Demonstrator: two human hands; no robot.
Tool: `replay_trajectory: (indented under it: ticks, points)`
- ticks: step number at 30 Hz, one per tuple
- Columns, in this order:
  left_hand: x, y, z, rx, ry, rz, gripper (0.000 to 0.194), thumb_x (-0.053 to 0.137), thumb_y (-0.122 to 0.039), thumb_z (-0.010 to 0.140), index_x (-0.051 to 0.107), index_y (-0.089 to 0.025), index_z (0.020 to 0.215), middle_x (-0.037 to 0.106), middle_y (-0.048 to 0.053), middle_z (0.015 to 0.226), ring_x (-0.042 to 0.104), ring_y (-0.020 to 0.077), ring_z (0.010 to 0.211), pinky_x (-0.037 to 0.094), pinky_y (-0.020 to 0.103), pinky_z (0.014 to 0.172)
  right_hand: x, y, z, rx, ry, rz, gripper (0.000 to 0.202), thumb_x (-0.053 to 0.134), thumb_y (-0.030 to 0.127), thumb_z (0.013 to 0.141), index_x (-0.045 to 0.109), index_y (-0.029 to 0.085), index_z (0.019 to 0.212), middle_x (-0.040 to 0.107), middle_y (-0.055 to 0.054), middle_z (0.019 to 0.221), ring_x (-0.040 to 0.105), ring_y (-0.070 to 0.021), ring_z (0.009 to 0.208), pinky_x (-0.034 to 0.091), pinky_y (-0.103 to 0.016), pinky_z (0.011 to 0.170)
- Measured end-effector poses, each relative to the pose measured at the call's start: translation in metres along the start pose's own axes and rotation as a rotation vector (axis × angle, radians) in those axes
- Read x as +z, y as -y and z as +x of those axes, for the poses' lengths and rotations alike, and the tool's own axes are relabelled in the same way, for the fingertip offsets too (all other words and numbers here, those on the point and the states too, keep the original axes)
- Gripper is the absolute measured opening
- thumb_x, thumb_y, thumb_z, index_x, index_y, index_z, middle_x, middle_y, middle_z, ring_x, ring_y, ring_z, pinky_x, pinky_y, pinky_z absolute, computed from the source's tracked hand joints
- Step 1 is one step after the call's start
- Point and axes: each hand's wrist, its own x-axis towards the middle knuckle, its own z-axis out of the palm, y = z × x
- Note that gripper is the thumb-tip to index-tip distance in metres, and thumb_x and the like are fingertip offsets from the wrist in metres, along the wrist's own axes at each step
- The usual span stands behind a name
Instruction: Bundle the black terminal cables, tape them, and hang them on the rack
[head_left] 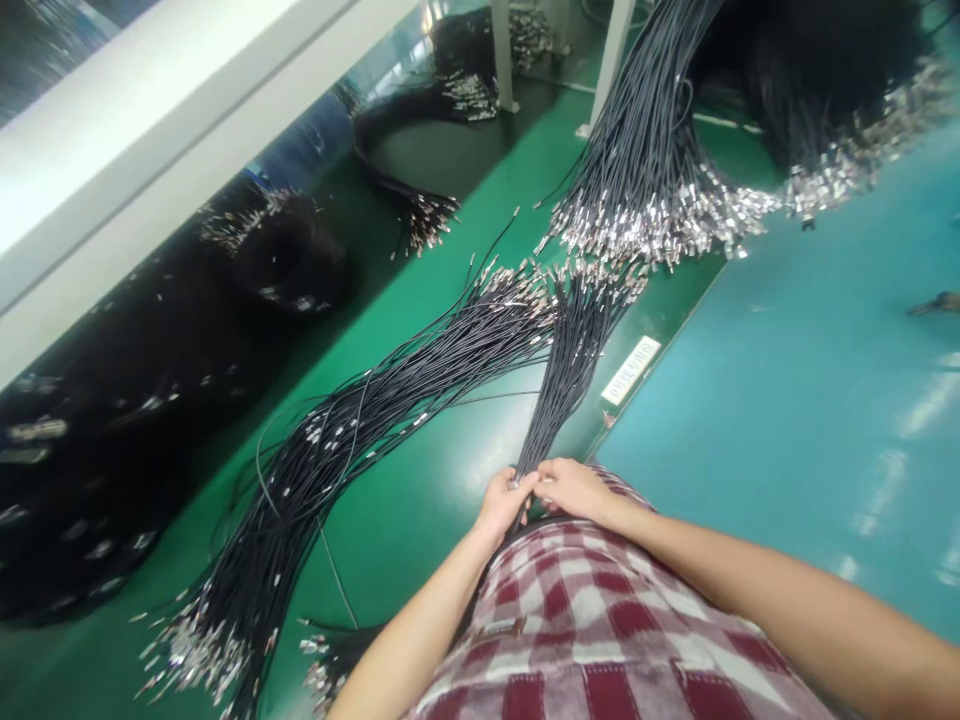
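I am pinching a thin bundle (559, 380) of black cables with both hands at about 6 o'clock, right above my plaid shirt (592, 620). My left hand (504, 503) is closing its fingers around the bundle's near end, and my right hand (571, 487) is gripping the same end just beside it, fingertips touching the left's. The bundle is running up from my hands toward 12 o'clock and fanning out into metal-tipped ends near the centre.

No bins or trays are showing; everything is lying loose on the green table (420, 500).

Count, quick: two hands, one bundle in grip. A second, thicker bunch (360, 420) is lying from centre down to 7 o'clock, with its silver tips spreading at the bottom edge. A big heap (652, 170) is sitting at 1 o'clock, its tips piling toward the teal floor (810, 380). A looped coil (405, 150) is resting at 11 o'clock. Dark piles (112, 400) are filling 9 o'clock under a white beam (150, 130). Single cables are too many to count. One white label (630, 370) is sticking on the table edge at 2 o'clock from my hands. Two white frame legs (504, 50) are standing at 12 o'clock.
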Motion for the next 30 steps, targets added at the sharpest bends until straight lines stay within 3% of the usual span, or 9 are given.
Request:
replay_trajectory:
  ticks: [5,11,17,19,21,23,25,27,30]
  points:
    - [-0.012,-0.02,-0.005,0.033,-0.019,0.019,0.049,0.07,-0.062,0.068,0.051,-0.017,0.071,0.048,-0.008,0.045,0.039,0.0041,0.03,0.032,0.017,0.031,0.002,0.02,-0.004,-0.185,-0.209,-0.546,0.021,0.048,0.028,0.087,0.068,0.021,0.087,0.074,-0.01,0.091,0.069,-0.0248,0.089,0.044,-0.032,0.076]
    - [-0.02,-0.041,-0.011,0.05,-0.041,0.043,0.045,0.072,-0.057,0.067,0.051,-0.017,0.068,0.049,-0.007,0.044,0.039,0.0046,0.029,0.03,0.016,0.03,0.009,0.035,0.001,-0.248,-0.272,-0.563,0.023,0.047,0.028,0.089,0.069,0.023,0.093,0.074,-0.009,0.097,0.069,-0.0253,0.093,0.045,-0.033,0.079]
    - [-0.048,-0.055,-0.039,0.096,-0.014,0.07,0.04,0.064,-0.055,0.075,0.046,-0.019,0.07,0.048,-0.007,0.044,0.039,0.0061,0.029,0.029,0.017,0.032,-0.061,0.006,0.001,0.084,-0.384,-0.44,0.02,0.051,0.018,0.084,0.07,0.012,0.087,0.071,-0.02,0.095,0.067,-0.0309,0.094,0.046,-0.037,0.078]
    - [-0.059,-0.059,-0.04,0.081,0.001,0.154,0.035,0.058,-0.052,0.08,0.047,-0.019,0.071,0.049,-0.006,0.046,0.041,0.0081,0.031,0.032,0.019,0.035,-0.086,0.004,0.0,-0.012,-0.402,-0.149,0.02,0.05,0.022,0.085,0.069,0.015,0.088,0.071,-0.014,0.093,0.066,-0.0259,0.092,0.046,-0.034,0.078]
    - [-0.061,-0.062,-0.036,0.103,-0.08,0.363,0.028,0.059,-0.044,0.08,0.052,-0.018,0.073,0.055,-0.002,0.053,0.053,0.0126,0.041,0.042,0.023,0.043,-0.093,0.014,-0.001,-0.164,-0.288,0.343,0.015,0.06,0.029,0.081,0.068,0.017,0.085,0.071,-0.007,0.09,0.064,-0.0207,0.088,0.046,-0.03,0.076]
    - [-0.054,-0.068,-0.034,0.298,-0.302,0.608,0.022,0.064,-0.034,0.078,0.059,-0.016,0.088,0.065,0.007,0.078,0.066,0.0202,0.069,0.053,0.03,0.062,-0.083,0.033,-0.003,-0.239,-0.109,0.789,0.018,0.072,0.032,0.07,0.068,0.018,0.081,0.07,-0.003,0.085,0.062,-0.017,0.082,0.046,-0.026,0.072]
    - [-0.043,-0.076,-0.039,0.624,-0.468,0.769,0.041,0.067,-0.031,0.078,0.057,-0.016,0.115,0.063,0.014,0.11,0.063,0.0257,0.102,0.053,0.038,0.085,-0.061,0.05,-0.005,-0.201,0.027,1.066,0.024,0.079,0.029,0.063,0.068,0.019,0.081,0.068,-0.001,0.079,0.06,-0.0141,0.073,0.045,-0.024,0.067]
    - [-0.034,-0.087,-0.05,0.906,-0.418,0.876,0.048,0.062,-0.031,0.086,0.05,-0.02,0.13,0.054,0.015,0.127,0.056,0.0258,0.115,0.049,0.041,0.095,-0.04,0.062,-0.007,-0.116,0.117,1.214,0.02,0.078,0.025,0.065,0.065,0.019,0.079,0.064,0.002,0.069,0.057,-0.012,0.064,0.044,-0.023,0.062]
    - [-0.032,-0.098,-0.067,1.038,-0.238,1.001,0.029,0.05,-0.025,0.094,0.056,-0.025,0.122,0.057,0.011,0.118,0.058,0.0223,0.106,0.051,0.039,0.091,-0.023,0.072,-0.011,0.024,0.196,1.279,0.008,0.069,0.021,0.072,0.062,0.02,0.074,0.06,0.004,0.06,0.055,-0.0112,0.057,0.046,-0.024,0.064]
